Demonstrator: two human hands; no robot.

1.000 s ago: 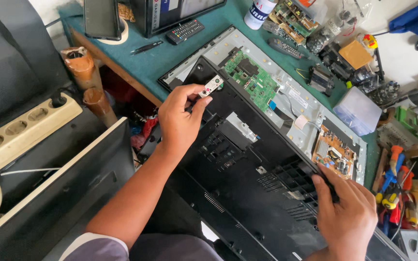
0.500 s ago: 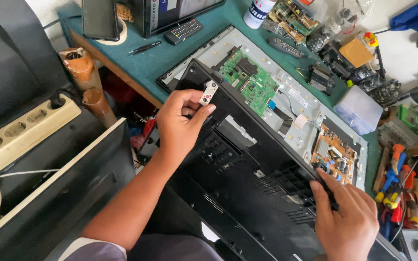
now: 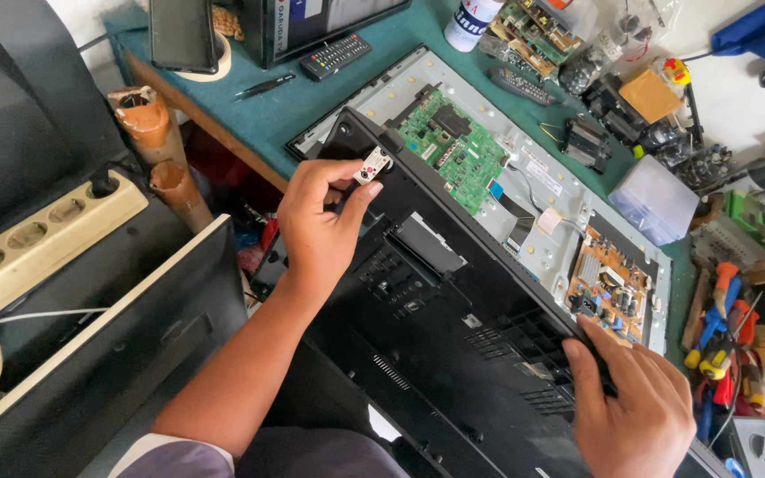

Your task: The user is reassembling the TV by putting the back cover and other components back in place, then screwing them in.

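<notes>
A large black plastic television back cover (image 3: pixel 453 327) lies tilted over an opened flat-panel chassis (image 3: pixel 542 190) on the teal workbench. My left hand (image 3: pixel 320 226) pinches a small white module with a red dot (image 3: pixel 372 165) between thumb and fingers, at the cover's upper left corner. My right hand (image 3: pixel 635 407) grips the cover's right edge near its vent slots. A green main circuit board (image 3: pixel 453 150) and a brown power board (image 3: pixel 608 283) show on the chassis beyond the cover.
A cream power strip (image 3: pixel 42 239) lies at left on a dark cabinet. A remote control (image 3: pixel 336 55), a pen (image 3: pixel 263 86), loose circuit boards (image 3: pixel 533 31) and parts crowd the back of the bench. Screwdrivers with coloured handles (image 3: pixel 723 345) lie at right.
My left hand has shifted slightly toward the cover's upper corner with the small white module. My right hand stays on the cover's right edge.
</notes>
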